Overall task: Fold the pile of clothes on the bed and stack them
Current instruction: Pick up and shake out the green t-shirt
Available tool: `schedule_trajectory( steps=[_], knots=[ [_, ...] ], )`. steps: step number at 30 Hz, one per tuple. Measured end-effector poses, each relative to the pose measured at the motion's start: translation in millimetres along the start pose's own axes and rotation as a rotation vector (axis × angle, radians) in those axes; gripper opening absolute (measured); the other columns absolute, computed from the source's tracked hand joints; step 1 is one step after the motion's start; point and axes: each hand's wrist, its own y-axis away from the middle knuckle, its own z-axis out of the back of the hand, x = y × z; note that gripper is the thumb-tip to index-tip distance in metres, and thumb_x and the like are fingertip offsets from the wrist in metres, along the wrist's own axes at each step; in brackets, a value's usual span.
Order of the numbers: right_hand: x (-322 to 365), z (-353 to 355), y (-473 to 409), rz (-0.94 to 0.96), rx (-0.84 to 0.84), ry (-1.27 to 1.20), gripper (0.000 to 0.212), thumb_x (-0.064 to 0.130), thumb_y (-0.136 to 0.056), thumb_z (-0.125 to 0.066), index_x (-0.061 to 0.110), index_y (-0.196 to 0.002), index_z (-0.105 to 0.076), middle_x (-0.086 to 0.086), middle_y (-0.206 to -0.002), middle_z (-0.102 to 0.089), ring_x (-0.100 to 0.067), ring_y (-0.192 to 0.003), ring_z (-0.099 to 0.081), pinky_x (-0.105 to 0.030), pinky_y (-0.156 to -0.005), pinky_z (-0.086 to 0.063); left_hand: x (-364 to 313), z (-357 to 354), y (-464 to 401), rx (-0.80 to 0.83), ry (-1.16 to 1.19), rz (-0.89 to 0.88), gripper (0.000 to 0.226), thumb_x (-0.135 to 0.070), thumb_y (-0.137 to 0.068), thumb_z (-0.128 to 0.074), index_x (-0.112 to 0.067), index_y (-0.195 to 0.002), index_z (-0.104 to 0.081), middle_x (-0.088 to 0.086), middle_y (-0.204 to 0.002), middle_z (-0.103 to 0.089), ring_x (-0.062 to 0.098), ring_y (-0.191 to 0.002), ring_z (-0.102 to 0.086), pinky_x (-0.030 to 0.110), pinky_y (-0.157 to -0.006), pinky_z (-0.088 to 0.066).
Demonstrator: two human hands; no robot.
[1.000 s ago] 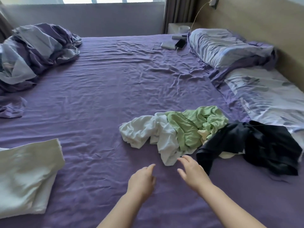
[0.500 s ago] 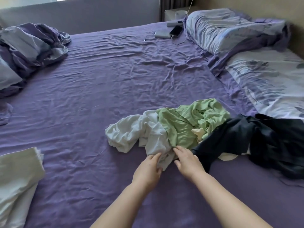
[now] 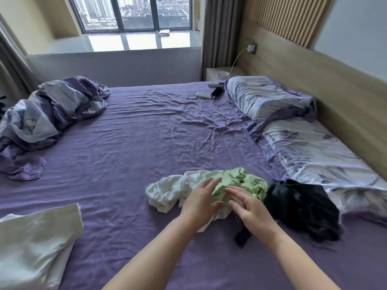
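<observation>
Green shirt [image 3: 240,181] crumpled mid-pile on the bed [image 3: 146,143], between white and black garments. Left hand [image 3: 199,204] and right hand [image 3: 249,208], fingers straight, rest on its near edge; pile runs left-right.

A crumpled white garment [image 3: 167,191], a green one [image 3: 240,181] and a black one [image 3: 303,206] are piled near the bed's [image 3: 146,143] right edge, touching.

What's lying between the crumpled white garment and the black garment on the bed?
In the head view, the crumpled light green garment sits between the white garment and the black garment, touching both.
</observation>
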Motion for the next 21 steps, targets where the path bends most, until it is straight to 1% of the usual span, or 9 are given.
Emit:
schedule_trajectory(
  steps=[3, 5, 6, 9, 11, 13, 15, 18, 21],
  knots=[
    [54, 20, 17, 0.1, -0.059, -0.057, 0.036, 0.004, -0.09, -0.059, 0.029, -0.115, -0.06, 0.023, -0.122, -0.053, 0.019, -0.115, -0.044, -0.003, -0.096, -0.032, -36, 27, 19, -0.073, 0.104, -0.108, 0.046, -0.026, -0.083, -0.068, -0.019, -0.128, -0.056, -0.002, -0.134, -0.052, 0.012, -0.123, -0.048, 0.012, -0.098, -0.031],
    [89, 31, 30, 0.144, -0.1, -0.092, 0.037, 0.002, -0.089, -0.059, 0.033, -0.109, -0.061, 0.021, -0.12, -0.057, 0.012, -0.114, -0.049, -0.008, -0.098, -0.036, -59, 45, 33, -0.151, 0.202, -0.097, 0.02, -0.022, -0.084, -0.065, -0.02, -0.104, -0.064, -0.006, -0.105, -0.064, 0.007, -0.098, -0.059, 0.015, -0.085, -0.04],
    [104, 36, 37, 0.162, -0.119, -0.115, 0.037, 0.002, -0.089, -0.059, 0.034, -0.107, -0.062, 0.022, -0.117, -0.059, 0.012, -0.112, -0.051, -0.008, -0.097, -0.037, -71, 56, 40, -0.179, 0.259, -0.078, 0.007, -0.016, -0.086, -0.063, -0.023, -0.09, -0.063, -0.008, -0.089, -0.063, 0.001, -0.082, -0.058, 0.014, -0.075, -0.04],
    [143, 41, 56, 0.174, -0.19, -0.179, 0.039, 0.006, -0.087, -0.064, 0.031, -0.116, -0.058, 0.025, -0.112, -0.062, 0.01, -0.109, -0.054, -0.007, -0.09, -0.04, -101, 90, 61, -0.249, 0.472, -0.043, 0.032, -0.002, -0.088, -0.057, -0.024, -0.067, -0.051, -0.009, -0.066, -0.052, -0.007, -0.056, -0.047, 0.012, -0.058, -0.037],
    [158, 36, 65, 0.104, -0.179, -0.201, 0.046, 0.011, -0.085, -0.067, 0.034, -0.119, -0.047, 0.021, -0.11, -0.06, 0.005, -0.103, -0.058, -0.015, -0.084, -0.047, -124, 122, 75, -0.254, 0.602, -0.034, 0.026, 0.001, -0.09, -0.053, -0.018, -0.072, -0.051, -0.002, -0.069, -0.052, 0.002, -0.062, -0.049, 0.02, -0.059, -0.04],
    [168, 23, 72, 0.002, -0.137, -0.113, 0.039, 0.014, -0.084, -0.065, 0.038, -0.107, -0.046, 0.016, -0.096, -0.059, -0.001, -0.086, -0.059, -0.022, -0.075, -0.051, -147, 159, 90, -0.274, 0.658, -0.05, 0.017, -0.004, -0.093, -0.051, -0.016, -0.08, -0.052, 0.003, -0.076, -0.052, 0.015, -0.071, -0.048, 0.029, -0.066, -0.039],
    [174, 13, 83, -0.079, -0.146, -0.098, 0.021, 0.012, -0.088, -0.056, 0.033, -0.087, -0.054, 0.01, -0.08, -0.059, -0.007, -0.073, -0.054, -0.022, -0.067, -0.045, -166, 201, 107, -0.335, 0.655, -0.103, 0.014, -0.009, -0.094, -0.051, -0.017, -0.082, -0.052, 0.005, -0.079, -0.051, 0.018, -0.074, -0.047, 0.032, -0.069, -0.038],
    [176, 7, 98, -0.049, -0.178, 0.035, 0.026, 0.011, -0.088, -0.054, 0.029, -0.069, -0.054, 0.007, -0.07, -0.061, -0.008, -0.066, -0.054, -0.019, -0.06, -0.039, -179, 267, 136, -0.481, 0.647, -0.142, 0.016, -0.012, -0.096, -0.05, -0.016, -0.081, -0.049, 0.005, -0.079, -0.048, 0.018, -0.075, -0.045, 0.032, -0.068, -0.037],
    [197, 11, 106, -0.081, -0.156, 0.005, 0.028, 0.015, -0.093, -0.052, 0.017, -0.066, -0.049, 0.005, -0.058, -0.051, -0.011, -0.057, -0.045, -0.03, -0.059, -0.036, -174, 319, 167, -0.587, 0.603, -0.16, 0.006, -0.013, -0.097, -0.048, -0.009, -0.093, -0.05, 0.005, -0.08, -0.048, 0.02, -0.078, -0.045, 0.031, -0.067, -0.038]
  ],
)
